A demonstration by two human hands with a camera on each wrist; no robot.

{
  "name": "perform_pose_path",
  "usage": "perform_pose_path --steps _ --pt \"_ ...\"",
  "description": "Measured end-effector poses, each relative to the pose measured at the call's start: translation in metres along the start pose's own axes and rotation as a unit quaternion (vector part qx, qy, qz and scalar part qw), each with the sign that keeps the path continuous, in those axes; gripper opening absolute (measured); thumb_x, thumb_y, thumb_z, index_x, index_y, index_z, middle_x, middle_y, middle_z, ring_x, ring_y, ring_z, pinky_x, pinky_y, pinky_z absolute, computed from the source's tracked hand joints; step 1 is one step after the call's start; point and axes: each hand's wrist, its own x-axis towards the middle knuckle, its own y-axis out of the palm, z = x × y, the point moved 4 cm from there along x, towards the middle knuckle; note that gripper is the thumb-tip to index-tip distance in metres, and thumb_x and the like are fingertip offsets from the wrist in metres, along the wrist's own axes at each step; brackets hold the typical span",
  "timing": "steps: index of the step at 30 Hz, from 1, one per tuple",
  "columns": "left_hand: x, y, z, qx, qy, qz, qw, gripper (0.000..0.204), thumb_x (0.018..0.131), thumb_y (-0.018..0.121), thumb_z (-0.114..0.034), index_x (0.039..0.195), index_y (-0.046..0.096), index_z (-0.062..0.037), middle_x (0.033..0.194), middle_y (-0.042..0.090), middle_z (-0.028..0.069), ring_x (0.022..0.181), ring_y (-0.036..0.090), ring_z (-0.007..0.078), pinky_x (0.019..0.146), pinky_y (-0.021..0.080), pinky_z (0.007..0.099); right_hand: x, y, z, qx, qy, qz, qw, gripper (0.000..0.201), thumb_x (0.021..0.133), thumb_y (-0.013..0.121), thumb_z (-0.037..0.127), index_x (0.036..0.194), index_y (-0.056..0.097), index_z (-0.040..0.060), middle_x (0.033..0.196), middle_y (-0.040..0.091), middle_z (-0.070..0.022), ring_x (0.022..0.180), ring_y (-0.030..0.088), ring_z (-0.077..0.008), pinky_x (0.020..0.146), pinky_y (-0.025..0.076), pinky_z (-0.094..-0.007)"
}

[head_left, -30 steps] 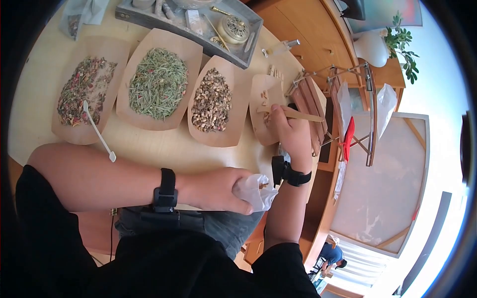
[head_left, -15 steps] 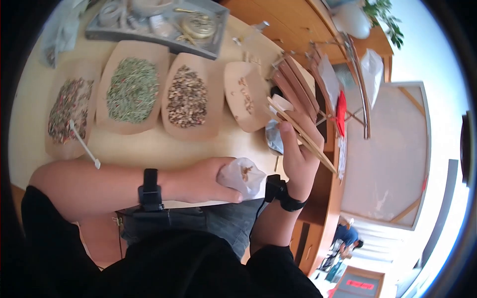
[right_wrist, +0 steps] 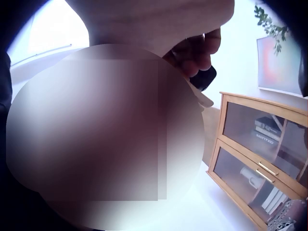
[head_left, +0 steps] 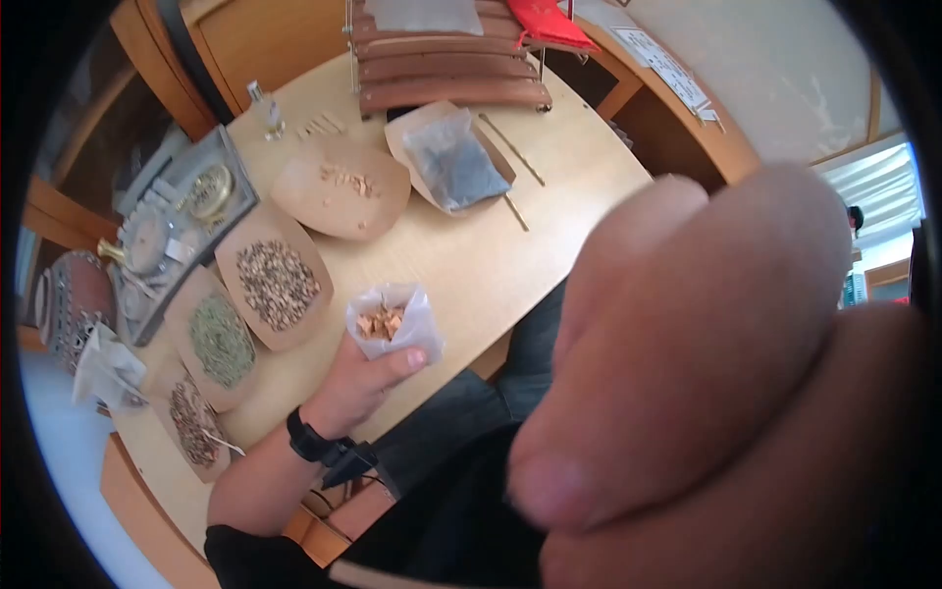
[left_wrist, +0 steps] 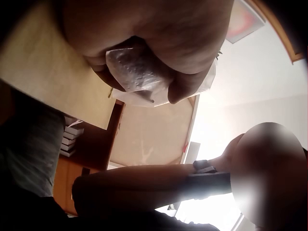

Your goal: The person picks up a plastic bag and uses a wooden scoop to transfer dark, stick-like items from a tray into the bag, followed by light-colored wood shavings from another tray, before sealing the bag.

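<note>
My left hand point(head_left: 355, 391) grips a small translucent white bag point(head_left: 424, 329), its mouth upward, with orange-brown chips point(head_left: 381, 322) showing inside. Fingers wrap one side and the thumb presses the near side. My right hand point(head_left: 697, 344) is raised close to the head camera and fills much of the right side of the head view. It holds the wooden tweezers point(head_left: 363, 575), of which only a pale strip shows at the bottom edge. In the right wrist view its curled fingers point(right_wrist: 204, 48) are near a black object point(right_wrist: 204, 77); a blurred patch covers much there.
Paper trays on the table hold few chips point(head_left: 348, 180), brown pieces point(head_left: 278, 285), green herb point(head_left: 221, 342) and a dried mix point(head_left: 194, 422). A dark pouch point(head_left: 461, 167) lies in another tray. A grey tray point(head_left: 231, 162) and a wooden rack point(head_left: 451, 69) stand behind.
My right hand has lifted from the chip tray up close to the head camera, carrying the wooden tweezers. The head view has turned. My left hand keeps hold of the bag.
</note>
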Motion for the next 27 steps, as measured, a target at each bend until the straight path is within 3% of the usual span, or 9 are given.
perform_pose_path --steps 4,7,11,13,15,17,22,24,27 --pt "0.006 -0.002 0.012 -0.013 -0.012 -0.025 1.000 0.066 0.090 0.084 -0.009 0.146 0.050 -0.0090 0.125 0.061 -0.0003 0.119 0.061 0.0114 0.104 0.053 0.0330 -0.116 0.088 0.118 -0.010 0.124 0.037 0.992 0.050 0.096 0.067 0.041 0.086 0.068 -0.0072 0.077 0.066 -0.0165 0.066 0.064 -0.0260 0.059 0.049 -0.0356" --pt "0.000 -0.008 0.002 0.069 -0.035 -0.029 0.997 0.063 0.092 0.082 -0.009 0.147 0.050 -0.0086 0.128 0.061 0.0003 0.120 0.062 0.0124 0.105 0.053 0.0340 -0.278 -0.085 0.113 0.018 0.226 0.090 0.970 0.046 0.095 0.070 0.038 0.084 0.068 -0.0067 0.075 0.066 -0.0162 0.065 0.064 -0.0262 0.059 0.049 -0.0355" --pt "0.002 -0.002 0.000 -0.038 -0.027 -0.023 0.999 0.062 0.095 0.080 -0.011 0.149 0.048 -0.0056 0.133 0.063 0.0031 0.123 0.062 0.0133 0.107 0.054 0.0347 -0.044 0.084 0.084 0.012 0.383 0.193 0.903 0.042 0.092 0.074 0.034 0.082 0.068 -0.0060 0.074 0.066 -0.0157 0.064 0.065 -0.0263 0.058 0.049 -0.0353" --pt "0.004 0.005 -0.006 -0.055 -0.042 0.015 0.997 0.061 0.095 0.080 -0.010 0.148 0.050 -0.0051 0.133 0.063 0.0032 0.123 0.062 0.0130 0.107 0.053 0.0337 -0.046 0.114 0.067 -0.319 0.235 0.328 0.857 0.026 0.078 0.081 0.019 0.072 0.068 -0.0034 0.068 0.065 -0.0135 0.060 0.066 -0.0284 0.055 0.048 -0.0355" --pt "0.006 0.012 -0.011 -0.076 -0.041 0.062 0.994 0.059 0.095 0.080 -0.010 0.147 0.051 -0.0047 0.133 0.064 0.0033 0.124 0.062 0.0127 0.107 0.053 0.0328 -0.054 0.133 0.040 -0.033 -0.002 0.202 0.979 0.034 0.087 0.079 0.026 0.072 0.067 -0.0028 0.070 0.064 -0.0122 0.061 0.066 -0.0287 0.056 0.047 -0.0354" --pt "0.005 0.016 -0.016 -0.082 -0.019 0.091 0.992 0.058 0.095 0.080 -0.010 0.146 0.052 -0.0042 0.133 0.064 0.0034 0.124 0.062 0.0123 0.106 0.052 0.0319 -0.060 0.132 0.031 0.283 -0.251 0.045 0.924 0.044 0.096 0.077 0.034 0.072 0.066 -0.0021 0.071 0.064 -0.0108 0.061 0.067 -0.0290 0.057 0.045 -0.0353" --pt "-0.001 0.011 -0.016 -0.042 0.032 0.036 0.998 0.055 0.095 0.080 -0.010 0.144 0.055 -0.0038 0.132 0.065 0.0024 0.122 0.061 0.0111 0.105 0.051 0.0303 -0.070 0.127 -0.012 0.152 -0.235 0.005 0.960 0.078 0.109 0.037 0.068 0.091 0.064 -0.0030 0.086 0.066 -0.0180 0.078 0.068 -0.0335 0.067 0.050 -0.0391" --pt "0.002 0.003 -0.011 -0.028 0.006 -0.015 0.999 0.054 0.095 0.081 -0.011 0.143 0.056 -0.0042 0.130 0.065 0.0013 0.120 0.061 0.0104 0.105 0.050 0.0300 -0.087 0.110 -0.033 0.086 -0.054 -0.033 0.994 0.106 0.091 0.026 0.098 0.105 0.057 -0.0028 0.083 0.057 -0.0111 0.067 0.049 -0.0194 0.063 0.038 -0.0316" --pt "0.004 0.004 -0.008 -0.022 0.028 0.010 0.999 0.057 0.094 0.082 -0.012 0.144 0.055 -0.0045 0.128 0.064 -0.0004 0.118 0.060 0.0103 0.105 0.050 0.0305 -0.087 0.091 -0.049 0.113 0.009 -0.069 0.991 0.035 0.111 0.058 0.036 0.113 0.053 0.0012 0.086 0.053 -0.0028 0.067 0.046 -0.0078 0.059 0.034 -0.0227"
